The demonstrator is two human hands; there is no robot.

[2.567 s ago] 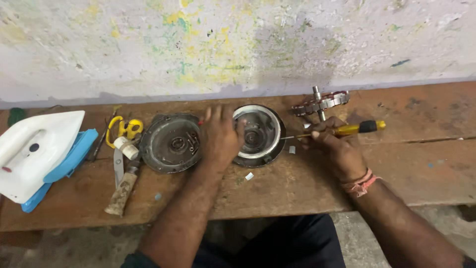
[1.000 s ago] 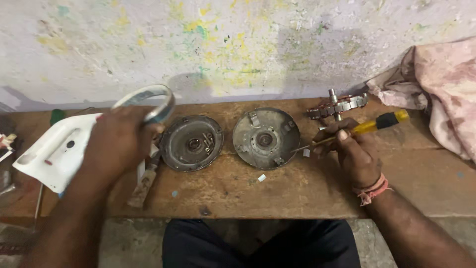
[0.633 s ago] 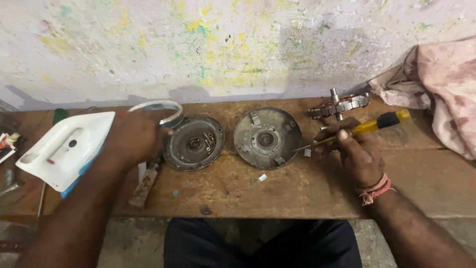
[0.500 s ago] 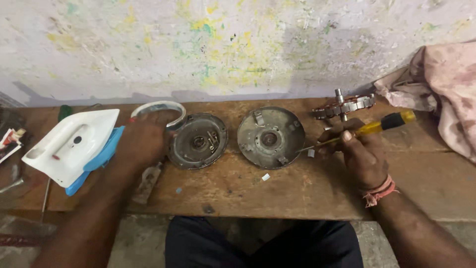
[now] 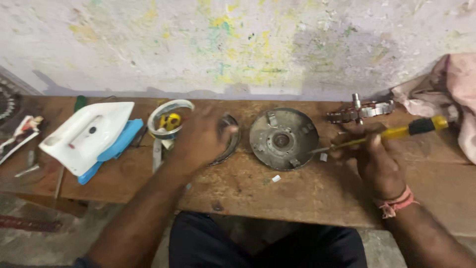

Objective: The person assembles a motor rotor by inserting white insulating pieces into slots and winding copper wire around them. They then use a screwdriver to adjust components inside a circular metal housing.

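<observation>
The left hand [image 5: 198, 139] is lying over a round metal part [image 5: 225, 141] on the wooden surface [image 5: 297, 193], fingers spread and curled loosely on it. The right hand [image 5: 374, 159] is gripping a yellow-handled screwdriver [image 5: 391, 134], fingers wrapped shut around it, tip touching the edge of a metal disc [image 5: 282, 139] lying flat between the hands. A metal ring [image 5: 166, 116] is sitting just beside the left hand, next to a white iron [image 5: 89, 131].

My left hand [image 5: 201, 139] extended forward, palm down, fingers spread and slightly blurred, left forearm angled up from lower left, my right hand [image 5: 372, 159] fisted in a closed grip, wrist banded, forearm entering from lower right
</observation>
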